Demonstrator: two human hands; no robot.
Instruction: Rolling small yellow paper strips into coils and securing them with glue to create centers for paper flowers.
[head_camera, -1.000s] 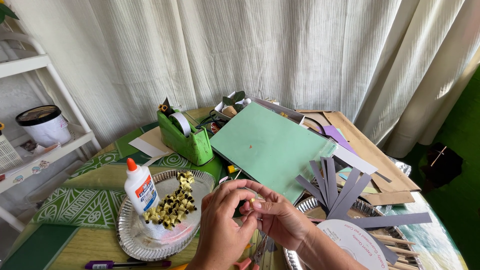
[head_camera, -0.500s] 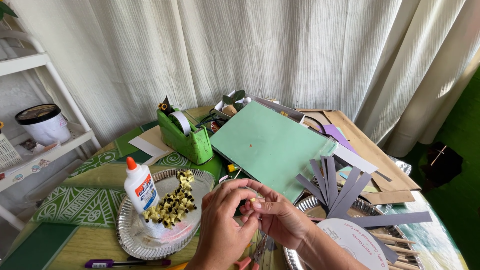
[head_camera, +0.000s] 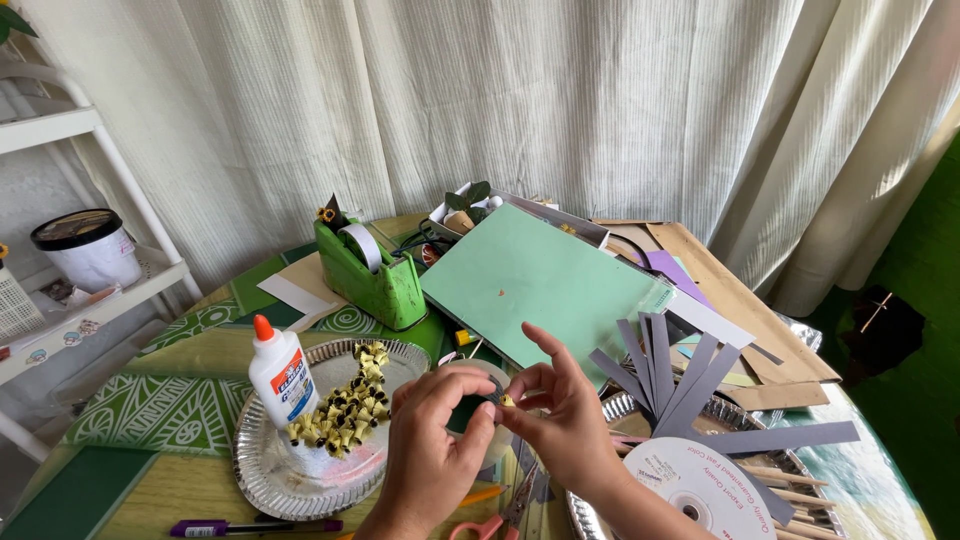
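My left hand (head_camera: 432, 450) and my right hand (head_camera: 562, 415) meet over the table's near edge. Between their fingertips they pinch a tiny rolled yellow paper piece (head_camera: 507, 400). A silver foil plate (head_camera: 262, 470) lies left of my left hand. It holds a white glue bottle (head_camera: 281, 377) with an orange cap and a pile of several small yellow paper rolls (head_camera: 343, 414). Scissors with pink handles (head_camera: 500, 518) lie below my hands.
A green tape dispenser (head_camera: 371, 270) and a large green paper sheet (head_camera: 541, 281) lie behind my hands. Grey paper strips (head_camera: 680, 380) fan over a second foil plate with a white disc (head_camera: 690, 480). A purple marker (head_camera: 250, 526) lies at front left. A white shelf (head_camera: 70, 300) stands left.
My hands have stayed in place, with only small shifts of the fingers around the yellow paper piece.
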